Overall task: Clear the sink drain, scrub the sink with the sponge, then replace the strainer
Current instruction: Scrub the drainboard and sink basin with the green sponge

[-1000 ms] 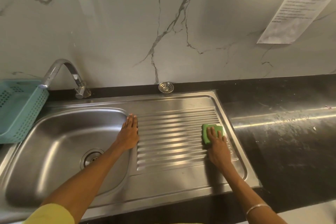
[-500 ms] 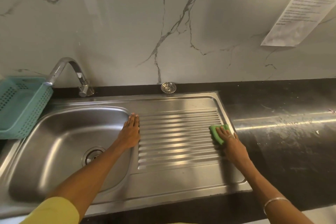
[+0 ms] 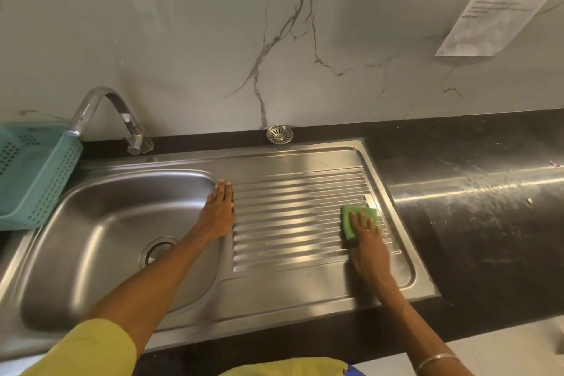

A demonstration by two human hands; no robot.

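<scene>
the sink [image 3: 91, 253] sits at the left of the counter [image 3: 473, 223], its drain [image 3: 157, 250] in the basin floor. the drainboard [image 3: 290, 217] lies to its right. the left hand [image 3: 218, 214] rests flat on the ridge between basin and drainboard; the right hand [image 3: 367, 246] presses the sponge [image 3: 351, 218] on the drainboard's right part. behind the sink, the tap [image 3: 106, 110] arches leftward (over the basket's edge). the basket [image 3: 33, 174] lies left of the basin. the strainer [image 3: 279, 134] leans by the wall, behind the drainboard. a paper [image 3: 500, 0] hangs on the wall, upper right.

Teal perforated basket [image 3: 33, 174] at left, curved tap [image 3: 106, 113], printed sheet [image 3: 503, 0] on marble wall, text unreadable
</scene>
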